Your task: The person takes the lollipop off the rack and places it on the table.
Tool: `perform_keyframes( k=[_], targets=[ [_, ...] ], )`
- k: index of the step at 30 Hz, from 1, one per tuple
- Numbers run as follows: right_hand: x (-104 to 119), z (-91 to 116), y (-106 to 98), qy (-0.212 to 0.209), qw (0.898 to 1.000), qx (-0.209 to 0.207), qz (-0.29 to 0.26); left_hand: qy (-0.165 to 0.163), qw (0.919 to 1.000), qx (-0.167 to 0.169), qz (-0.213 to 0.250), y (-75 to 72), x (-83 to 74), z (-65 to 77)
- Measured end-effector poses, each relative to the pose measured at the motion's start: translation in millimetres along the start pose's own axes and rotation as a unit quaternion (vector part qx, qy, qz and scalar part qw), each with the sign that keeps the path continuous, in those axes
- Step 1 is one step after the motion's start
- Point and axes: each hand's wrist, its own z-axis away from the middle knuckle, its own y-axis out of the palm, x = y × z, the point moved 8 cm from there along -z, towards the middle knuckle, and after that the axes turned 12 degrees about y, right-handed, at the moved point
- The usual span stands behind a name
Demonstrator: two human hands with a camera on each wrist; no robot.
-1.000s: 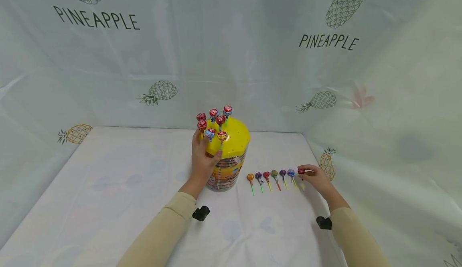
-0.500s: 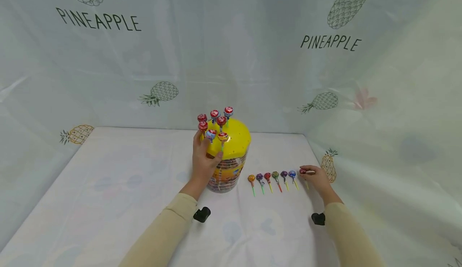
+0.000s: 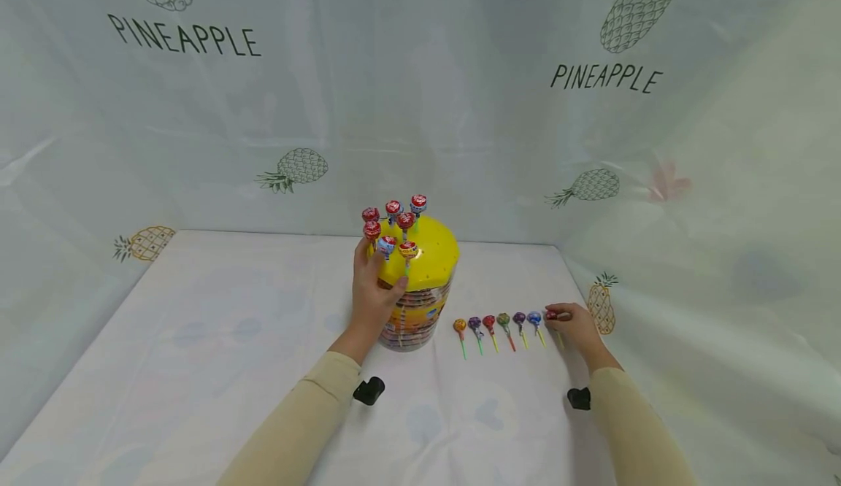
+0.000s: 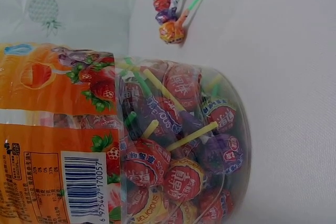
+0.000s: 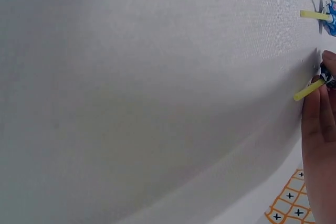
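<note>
My left hand [image 3: 373,298] grips the left side of a clear candy jar [image 3: 415,319] with a yellow lid [image 3: 435,251], thumb at the front below the lid. Several wrapped lollipops [image 3: 405,221] stand upright in the lid. More lollipops fill the jar, as the left wrist view shows through its wall [image 4: 239,103]. Off to the right, my right hand [image 3: 578,327] pinches a dark red lollipop [image 3: 550,315] by its head, close over the table. Its yellow stick [image 5: 308,90] points toward me; the fingers partly hide the head.
Left of my right hand, several lollipops lie in a row, from an orange one [image 3: 460,325] to a blue one [image 3: 534,319], sticks toward me. A white cloth [image 3: 263,325] covers the table. A pineapple-print curtain [image 3: 453,106] hangs behind and at the right.
My right forearm has shifted slightly left, and the dark red lollipop sits a little closer to the blue one. My left hand keeps its hold on the jar.
</note>
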Motion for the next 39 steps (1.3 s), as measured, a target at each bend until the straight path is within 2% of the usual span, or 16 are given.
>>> perform_keyframes(
  k=[13, 19, 24, 29, 33, 39],
  targets=[
    [3, 1, -2, -0.012, 1.000, -0.005, 0.024, 0.001, 1.0000, 0.002, 0.010, 0.8, -4.8, -1.7],
    [4, 9, -13, -0.008, 0.998, -0.031, 0.048, -0.005, 1.0000, 0.002, 0.007, 0.5, -8.5, 0.0],
    [22, 29, -28, -0.070, 0.995, -0.055, 0.048, -0.009, 1.0000, -0.003, -0.002, -1.9, -12.4, 3.2],
    [45, 50, -35, -0.138, 0.988, -0.057, 0.029, -0.011, 0.9998, -0.017, -0.008, -4.3, -15.5, 9.3],
    [67, 68, -33, -0.187, 0.981, -0.055, -0.003, -0.010, 0.9993, -0.027, -0.023, -6.1, -21.3, 13.9],
    [103, 100, -19, -0.219, 0.974, -0.040, -0.042, -0.024, 0.9986, -0.027, -0.039, -5.0, -28.0, 22.3]
  ],
)
